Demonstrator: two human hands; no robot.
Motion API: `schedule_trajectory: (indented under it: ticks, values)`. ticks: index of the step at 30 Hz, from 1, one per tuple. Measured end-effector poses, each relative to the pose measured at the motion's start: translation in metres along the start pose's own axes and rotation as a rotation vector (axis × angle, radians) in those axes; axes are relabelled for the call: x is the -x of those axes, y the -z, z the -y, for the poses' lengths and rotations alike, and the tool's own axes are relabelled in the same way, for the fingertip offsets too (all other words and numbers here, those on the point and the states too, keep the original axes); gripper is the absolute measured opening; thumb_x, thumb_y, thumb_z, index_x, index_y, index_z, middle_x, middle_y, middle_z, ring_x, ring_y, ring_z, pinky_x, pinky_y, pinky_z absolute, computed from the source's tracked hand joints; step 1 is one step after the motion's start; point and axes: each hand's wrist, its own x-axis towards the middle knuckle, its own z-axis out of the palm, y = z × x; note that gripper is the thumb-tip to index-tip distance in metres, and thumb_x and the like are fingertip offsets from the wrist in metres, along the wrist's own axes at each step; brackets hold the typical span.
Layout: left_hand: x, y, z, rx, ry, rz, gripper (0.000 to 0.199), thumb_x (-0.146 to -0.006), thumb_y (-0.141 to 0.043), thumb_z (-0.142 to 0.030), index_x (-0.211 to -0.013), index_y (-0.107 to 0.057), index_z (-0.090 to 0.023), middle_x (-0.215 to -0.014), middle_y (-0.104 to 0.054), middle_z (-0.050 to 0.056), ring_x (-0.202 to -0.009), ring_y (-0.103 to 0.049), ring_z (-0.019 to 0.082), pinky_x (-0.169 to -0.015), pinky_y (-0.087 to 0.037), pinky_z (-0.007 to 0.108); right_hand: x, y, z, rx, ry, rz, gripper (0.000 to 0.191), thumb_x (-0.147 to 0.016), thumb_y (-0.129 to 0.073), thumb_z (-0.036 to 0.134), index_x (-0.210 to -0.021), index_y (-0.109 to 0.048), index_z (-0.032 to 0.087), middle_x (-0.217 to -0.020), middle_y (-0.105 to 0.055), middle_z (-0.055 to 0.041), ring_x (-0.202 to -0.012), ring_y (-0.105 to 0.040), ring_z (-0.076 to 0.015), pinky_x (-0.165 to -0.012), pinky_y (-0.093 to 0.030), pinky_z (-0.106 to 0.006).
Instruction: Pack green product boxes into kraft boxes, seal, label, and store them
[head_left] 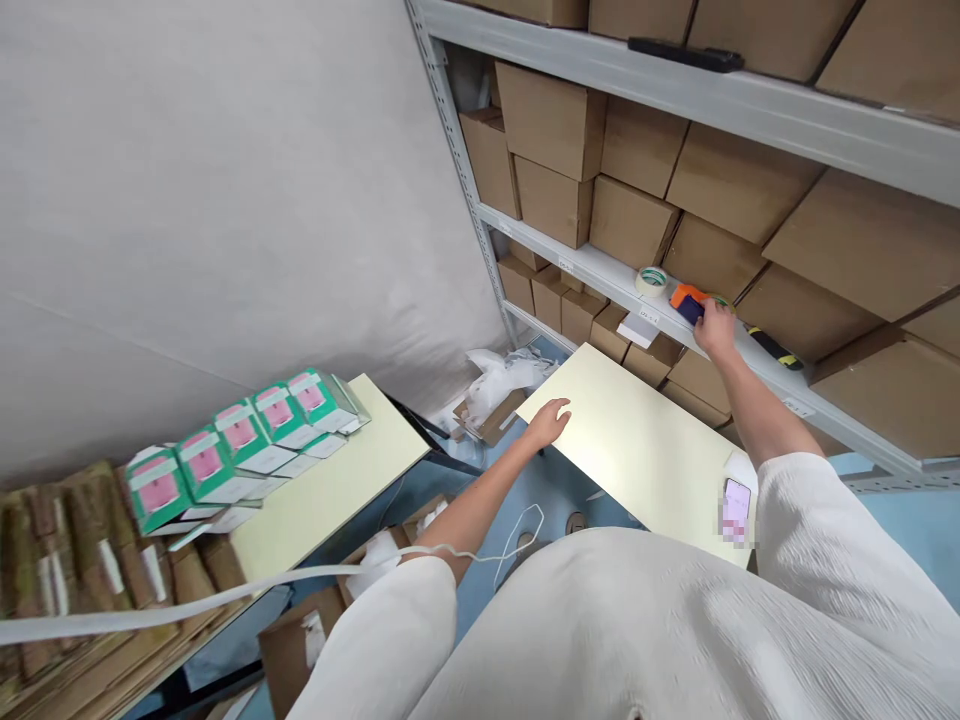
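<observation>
1. One view, from the head: your right hand (714, 328) has its fingers closed around the dark handle of the orange and dark-blue plastic tape dispenser (688, 303), which is at the front of the grey metal shelf (604, 272). A loose hold there could let it tip over the shelf's edge.
2. Close on one side of it stands a pale round roll of tape (651, 281); a sideways sweep could knock that off.
3. On the other side, near your wrist, lies a yellow-and-black utility knife (775, 348). Your forearm could brush it down, and I cannot tell whether its blade is out.
4. Your left hand (550, 424) is loosely spread, empty, at the edge of the cream rectangular tabletop (637, 440); whether it bears weight, I cannot tell. Leaning hard on that edge could shift the top.
5. A long white cable (300, 575) crosses your left arm and could snag if you turn.
</observation>
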Motion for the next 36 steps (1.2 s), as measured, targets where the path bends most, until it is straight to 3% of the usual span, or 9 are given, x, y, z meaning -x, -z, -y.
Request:
schedule_trajectory:
  ticks: [5,8,11,15,20,24,30,36]
  values:
    - [-0.001,0.004,0.0,0.016,0.031,-0.043,0.041,-0.103,-0.056,-0.031,-0.14,-0.069,-0.019,-0.146,-0.071,0.013,-0.137,-0.067,0.029,-0.122,-0.051,0.045,0.003,-0.003,0.011,0.025,-0.008,-0.08,0.036,-0.097,-0.049,0.014,-0.127,-0.067,0.006,-0.125,-0.065,-0.0264,-0.114,-0.052,-0.032,-0.099,-0.038,-0.049]
    - [0.001,0.008,0.003,0.015,0.052,-0.064,0.04,-0.102,-0.056,-0.029,-0.14,-0.069,-0.02,-0.147,-0.071,0.012,-0.136,-0.067,0.028,-0.122,-0.051,0.045,0.011,-0.013,0.04,-0.011,0.122,-0.157,0.04,-0.093,-0.054,0.016,-0.131,-0.067,0.013,-0.137,-0.061,-0.0231,-0.122,-0.051,-0.0371,-0.103,-0.039,-0.053]
    - [0.01,0.018,0.012,0.015,0.098,-0.093,0.041,-0.103,-0.055,-0.027,-0.14,-0.068,-0.018,-0.148,-0.07,0.014,-0.136,-0.067,0.028,-0.122,-0.051,0.045,0.023,-0.034,0.092,-0.113,0.31,-0.099,0.04,-0.093,-0.054,0.017,-0.131,-0.067,0.017,-0.139,-0.06,-0.0206,-0.125,-0.05,-0.039,-0.105,-0.041,-0.055]
    - [0.039,0.041,0.032,0.03,0.152,-0.196,0.041,-0.103,-0.056,-0.028,-0.14,-0.068,-0.018,-0.147,-0.07,0.014,-0.138,-0.065,0.029,-0.122,-0.051,0.047,0.054,-0.073,0.183,-0.27,0.497,0.082,0.039,-0.095,-0.053,0.017,-0.13,-0.069,0.019,-0.142,-0.062,-0.0191,-0.127,-0.05,-0.0385,-0.11,-0.041,-0.055]
    - [0.108,0.084,0.066,0.022,0.26,-0.354,0.041,-0.103,-0.056,-0.029,-0.142,-0.067,-0.02,-0.144,-0.072,0.012,-0.136,-0.066,0.029,-0.121,-0.051,0.049,0.111,-0.113,0.302,-0.425,0.676,0.288,0.037,-0.097,-0.051,0.018,-0.128,-0.071,0.02,-0.139,-0.065,-0.0181,-0.127,-0.052,-0.0388,-0.112,-0.04,-0.055]
    - [0.18,0.119,0.096,0.015,0.375,-0.479,0.04,-0.103,-0.057,-0.027,-0.14,-0.068,-0.018,-0.141,-0.072,0.013,-0.13,-0.069,0.029,-0.121,-0.051,0.047,0.157,-0.129,0.394,-0.487,0.841,0.397,0.035,-0.098,-0.051,0.017,-0.126,-0.072,0.02,-0.137,-0.067,-0.0169,-0.127,-0.053,-0.0377,-0.113,-0.039,-0.052]
    - [0.287,0.169,0.149,0.028,0.506,-0.609,0.04,-0.102,-0.057,-0.023,-0.14,-0.068,-0.016,-0.146,-0.07,0.014,-0.137,-0.065,0.028,-0.123,-0.049,0.044,0.227,-0.144,0.524,-0.502,1.052,0.433,0.033,-0.099,-0.051,0.016,-0.124,-0.073,0.019,-0.133,-0.07,-0.0165,-0.121,-0.055,-0.0348,-0.106,-0.041,-0.046]
    - [0.367,0.216,0.205,0.065,0.548,-0.67,0.041,-0.102,-0.058,-0.024,-0.141,-0.068,-0.017,-0.146,-0.07,0.014,-0.138,-0.065,0.029,-0.123,-0.048,0.044,0.29,-0.16,0.623,-0.444,1.051,0.467,0.032,-0.1,-0.051,0.017,-0.124,-0.073,0.018,-0.13,-0.071,-0.0164,-0.12,-0.056,-0.0335,-0.1,-0.043,-0.042]
